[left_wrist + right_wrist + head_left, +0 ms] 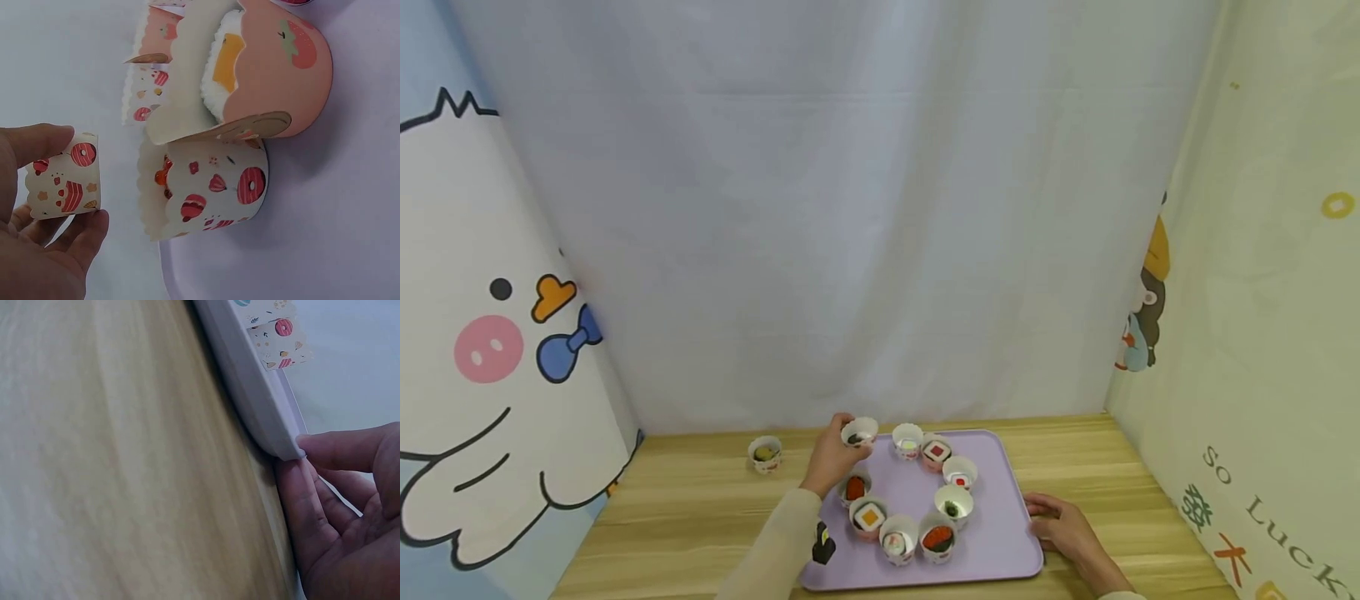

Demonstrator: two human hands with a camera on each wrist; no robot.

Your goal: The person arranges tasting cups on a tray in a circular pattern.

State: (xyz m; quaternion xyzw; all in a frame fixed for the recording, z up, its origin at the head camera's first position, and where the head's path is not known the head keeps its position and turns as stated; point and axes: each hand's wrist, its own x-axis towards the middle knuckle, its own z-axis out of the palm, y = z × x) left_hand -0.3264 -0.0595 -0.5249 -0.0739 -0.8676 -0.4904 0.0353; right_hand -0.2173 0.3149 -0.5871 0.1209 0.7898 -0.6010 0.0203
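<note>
My left hand (832,460) grips a white paper baking cup (865,427) between thumb and fingers, above the upper left edge of the lilac tray (992,542). Something dark green lies inside that cup; its printed side with doughnuts and cake (67,187) shows in the left wrist view. My right hand (1067,532) pinches the tray's right rim, thumb on top and fingers below, as the right wrist view shows. Several paper cups form a ring on the tray, among them an orange-topped sushi piece (870,517) and a red roe piece (937,539).
A paper cup with a greenish piece (765,454) stands on the wooden table (685,517), left of the tray. Grey cloth (865,250) hangs behind the table, with printed cloths at both sides. A black mark (823,546) shows near the tray's left side.
</note>
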